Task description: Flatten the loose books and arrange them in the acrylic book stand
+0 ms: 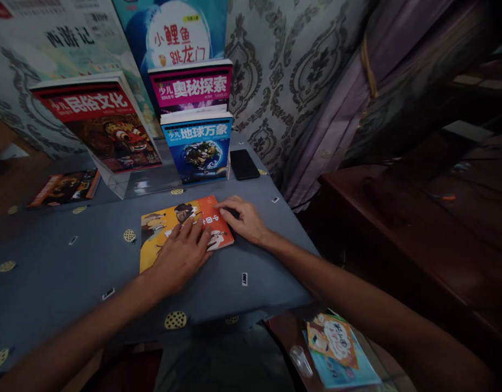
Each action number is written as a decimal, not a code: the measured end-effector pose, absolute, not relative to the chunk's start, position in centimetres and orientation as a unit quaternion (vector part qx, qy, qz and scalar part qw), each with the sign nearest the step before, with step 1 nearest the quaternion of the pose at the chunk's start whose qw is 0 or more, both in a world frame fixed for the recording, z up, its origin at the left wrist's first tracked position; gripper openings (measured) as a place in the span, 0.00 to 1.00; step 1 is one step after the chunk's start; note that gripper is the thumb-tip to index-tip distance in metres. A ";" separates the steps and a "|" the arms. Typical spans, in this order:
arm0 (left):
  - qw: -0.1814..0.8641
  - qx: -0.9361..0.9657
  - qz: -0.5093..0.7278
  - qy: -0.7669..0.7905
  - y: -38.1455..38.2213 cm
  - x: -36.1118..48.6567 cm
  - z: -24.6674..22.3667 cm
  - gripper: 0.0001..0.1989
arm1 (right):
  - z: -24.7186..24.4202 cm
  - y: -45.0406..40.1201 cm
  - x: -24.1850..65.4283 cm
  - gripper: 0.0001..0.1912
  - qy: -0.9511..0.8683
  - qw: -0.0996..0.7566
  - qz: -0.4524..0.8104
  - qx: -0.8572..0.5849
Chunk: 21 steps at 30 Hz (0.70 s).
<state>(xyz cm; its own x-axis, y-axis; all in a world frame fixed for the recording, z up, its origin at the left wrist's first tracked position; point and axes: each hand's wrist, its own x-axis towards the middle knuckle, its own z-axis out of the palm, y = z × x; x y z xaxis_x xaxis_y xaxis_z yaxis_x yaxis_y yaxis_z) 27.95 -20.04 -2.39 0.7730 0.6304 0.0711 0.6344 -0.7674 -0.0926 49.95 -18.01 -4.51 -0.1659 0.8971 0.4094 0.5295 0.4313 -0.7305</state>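
Note:
A paperback book [153,228] with a yellow and orange cover, illustrated figures and white Chinese characters lies closed on the cloth-covered table. My left hand [181,250] rests flat on the lower part of its cover, fingers apart. At the book's upper right edge is my right hand [246,220], its index finger reaching onto the orange corner and a gap showing between that finger and the thumb. Parts of the cover are hidden under my left hand.
Behind stand a red-topped book [112,130] on a clear stand, a blue book [202,152], a magenta book [194,87] and larger picture books. A black phone [245,164] lies right of them. Below the table's right edge are more books [341,354] and a clear cup [300,361].

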 end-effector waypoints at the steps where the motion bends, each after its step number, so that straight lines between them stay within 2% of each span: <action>1: 0.065 -0.940 -0.020 -0.335 -20.1 28.2 -2.6 0.22 | -4.4 -18.1 49.9 0.13 -0.728 0.430 0.231 -0.482; 8: 0.086 -0.943 -0.073 -0.313 -20.0 27.8 -3.5 0.25 | -3.7 -18.4 49.7 0.15 -0.708 0.429 0.352 -0.437; 12: 0.103 -0.942 -0.088 -0.306 -20.2 27.7 -3.5 0.24 | -3.6 -18.4 49.9 0.17 -0.705 0.427 0.372 -0.428; 21: 0.087 -0.940 -0.085 -0.319 -20.2 28.0 -3.2 0.21 | -3.6 -18.4 50.2 0.16 -0.701 0.421 0.385 -0.426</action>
